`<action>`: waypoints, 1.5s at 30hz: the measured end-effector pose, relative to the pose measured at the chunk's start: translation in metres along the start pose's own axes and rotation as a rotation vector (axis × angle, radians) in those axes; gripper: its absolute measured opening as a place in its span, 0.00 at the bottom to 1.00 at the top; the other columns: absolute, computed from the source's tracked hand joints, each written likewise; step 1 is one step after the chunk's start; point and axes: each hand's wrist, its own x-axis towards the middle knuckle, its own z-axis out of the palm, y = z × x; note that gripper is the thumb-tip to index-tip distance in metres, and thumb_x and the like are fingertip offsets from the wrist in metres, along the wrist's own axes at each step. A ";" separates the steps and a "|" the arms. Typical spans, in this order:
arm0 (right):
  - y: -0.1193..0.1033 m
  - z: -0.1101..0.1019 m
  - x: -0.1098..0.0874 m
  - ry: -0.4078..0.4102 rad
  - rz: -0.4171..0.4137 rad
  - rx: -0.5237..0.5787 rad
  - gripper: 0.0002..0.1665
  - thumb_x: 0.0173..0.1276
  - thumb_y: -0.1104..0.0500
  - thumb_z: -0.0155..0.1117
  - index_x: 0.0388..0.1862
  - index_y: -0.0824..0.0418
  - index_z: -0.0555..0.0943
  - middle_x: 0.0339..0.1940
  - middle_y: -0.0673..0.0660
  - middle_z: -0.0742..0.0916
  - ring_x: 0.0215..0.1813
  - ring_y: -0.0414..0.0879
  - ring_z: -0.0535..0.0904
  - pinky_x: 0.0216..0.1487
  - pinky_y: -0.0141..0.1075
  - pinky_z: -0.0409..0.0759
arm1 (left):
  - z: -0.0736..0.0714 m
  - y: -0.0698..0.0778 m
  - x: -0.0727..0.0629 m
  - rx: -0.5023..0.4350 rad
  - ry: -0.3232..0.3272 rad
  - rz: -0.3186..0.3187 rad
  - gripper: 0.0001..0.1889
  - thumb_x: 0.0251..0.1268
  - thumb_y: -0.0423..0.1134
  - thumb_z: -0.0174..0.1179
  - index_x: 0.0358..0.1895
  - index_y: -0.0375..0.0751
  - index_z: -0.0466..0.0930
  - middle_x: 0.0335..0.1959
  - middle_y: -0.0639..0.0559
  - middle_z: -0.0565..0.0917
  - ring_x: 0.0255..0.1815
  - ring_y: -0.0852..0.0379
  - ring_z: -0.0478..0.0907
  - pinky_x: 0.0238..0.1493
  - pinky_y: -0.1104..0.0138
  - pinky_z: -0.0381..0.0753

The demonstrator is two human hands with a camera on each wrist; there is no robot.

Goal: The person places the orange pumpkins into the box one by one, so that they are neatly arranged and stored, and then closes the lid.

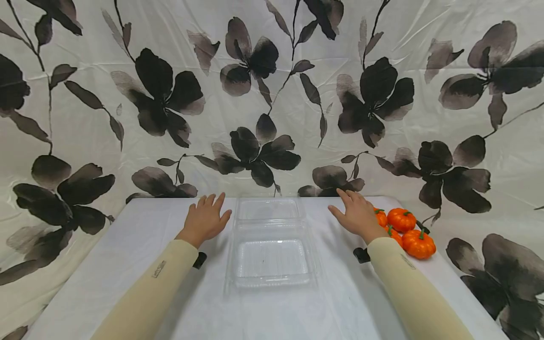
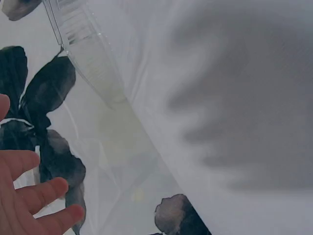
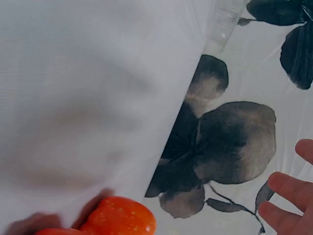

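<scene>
Two hands: left hand [image 1: 204,220], right hand [image 1: 355,215], spread, empty
Clear container [image 1: 272,259]: between, on worktop [image 1: 272,315]
Pumpkins [image 1: 418,244]: near right hand

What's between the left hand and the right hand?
In the head view, an open clear plastic clamshell container lies on the white tabletop between the left hand and right hand.

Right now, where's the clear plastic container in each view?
Head: clear plastic container, lower middle.
Left wrist: container, top left, cut off by the frame.
Right wrist: container, only a strip, top edge, right of centre.
Shared landmark: white table, far edge visible in all three.
</scene>
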 end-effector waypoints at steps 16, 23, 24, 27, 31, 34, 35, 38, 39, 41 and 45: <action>0.014 -0.002 -0.014 -0.005 0.022 -0.004 0.47 0.69 0.30 0.44 0.77 0.57 0.55 0.75 0.69 0.63 0.74 0.68 0.57 0.70 0.68 0.55 | 0.009 0.005 -0.011 -0.088 -0.053 0.035 0.32 0.75 0.52 0.40 0.75 0.37 0.55 0.69 0.32 0.67 0.68 0.31 0.64 0.60 0.36 0.68; 0.017 -0.003 -0.019 -0.006 0.029 0.009 0.45 0.70 0.33 0.46 0.77 0.56 0.56 0.75 0.69 0.62 0.74 0.68 0.56 0.70 0.68 0.55 | 0.015 0.003 -0.011 -0.145 -0.066 0.035 0.32 0.75 0.52 0.40 0.75 0.36 0.55 0.69 0.31 0.67 0.67 0.31 0.65 0.59 0.36 0.69; 0.018 -0.003 -0.020 -0.004 0.032 0.012 0.45 0.70 0.33 0.47 0.77 0.56 0.56 0.75 0.69 0.62 0.74 0.68 0.56 0.70 0.68 0.54 | 0.015 0.003 -0.011 -0.152 -0.066 0.036 0.33 0.75 0.52 0.40 0.75 0.36 0.55 0.69 0.31 0.67 0.67 0.31 0.65 0.60 0.36 0.69; 0.019 -0.003 -0.024 0.009 0.040 0.009 0.45 0.70 0.33 0.47 0.77 0.56 0.57 0.74 0.69 0.63 0.74 0.68 0.57 0.70 0.68 0.55 | 0.017 0.002 -0.014 -0.174 -0.074 0.035 0.33 0.75 0.52 0.41 0.75 0.37 0.54 0.69 0.31 0.67 0.68 0.31 0.65 0.60 0.36 0.68; 0.021 -0.001 -0.030 0.017 0.038 -0.001 0.45 0.69 0.33 0.48 0.76 0.57 0.58 0.74 0.69 0.65 0.73 0.68 0.59 0.69 0.68 0.56 | 0.021 0.000 -0.019 -0.203 -0.095 0.034 0.32 0.75 0.52 0.41 0.76 0.38 0.54 0.69 0.31 0.66 0.68 0.31 0.65 0.61 0.36 0.67; 0.024 0.002 -0.033 0.026 0.030 -0.003 0.45 0.69 0.33 0.48 0.76 0.57 0.59 0.73 0.70 0.65 0.72 0.68 0.59 0.69 0.68 0.57 | 0.025 -0.002 -0.023 -0.226 -0.094 0.037 0.32 0.75 0.52 0.41 0.75 0.39 0.54 0.69 0.31 0.66 0.68 0.31 0.65 0.61 0.36 0.67; 0.025 0.003 -0.033 0.031 0.030 -0.003 0.45 0.69 0.33 0.48 0.76 0.57 0.59 0.73 0.70 0.65 0.72 0.67 0.60 0.69 0.67 0.57 | 0.026 -0.003 -0.024 -0.232 -0.089 0.038 0.32 0.75 0.52 0.41 0.75 0.39 0.54 0.69 0.31 0.67 0.68 0.31 0.65 0.61 0.36 0.67; 0.028 0.004 -0.035 0.041 0.028 0.004 0.45 0.69 0.33 0.49 0.75 0.58 0.60 0.72 0.70 0.66 0.72 0.67 0.61 0.69 0.67 0.58 | 0.029 -0.004 -0.029 -0.259 -0.079 0.040 0.32 0.75 0.52 0.41 0.75 0.40 0.55 0.68 0.31 0.68 0.67 0.31 0.66 0.61 0.36 0.67; 0.029 0.004 -0.036 0.040 0.029 0.009 0.44 0.69 0.34 0.50 0.75 0.58 0.60 0.72 0.70 0.66 0.72 0.68 0.61 0.69 0.67 0.58 | 0.029 -0.003 -0.030 -0.266 -0.079 0.043 0.32 0.75 0.52 0.41 0.75 0.40 0.55 0.68 0.31 0.68 0.67 0.31 0.66 0.61 0.36 0.67; 0.031 0.003 -0.038 0.034 0.031 0.023 0.44 0.68 0.35 0.52 0.75 0.58 0.60 0.72 0.71 0.66 0.71 0.68 0.61 0.69 0.68 0.58 | 0.030 -0.003 -0.033 -0.279 -0.078 0.050 0.31 0.75 0.52 0.42 0.75 0.40 0.55 0.68 0.31 0.69 0.67 0.31 0.66 0.61 0.36 0.68; 0.036 0.001 -0.041 0.024 0.031 0.050 0.44 0.68 0.39 0.56 0.75 0.59 0.59 0.72 0.72 0.66 0.70 0.70 0.62 0.67 0.68 0.60 | 0.030 -0.003 -0.037 -0.291 -0.071 0.064 0.31 0.75 0.51 0.42 0.75 0.41 0.55 0.67 0.31 0.70 0.66 0.32 0.68 0.61 0.37 0.69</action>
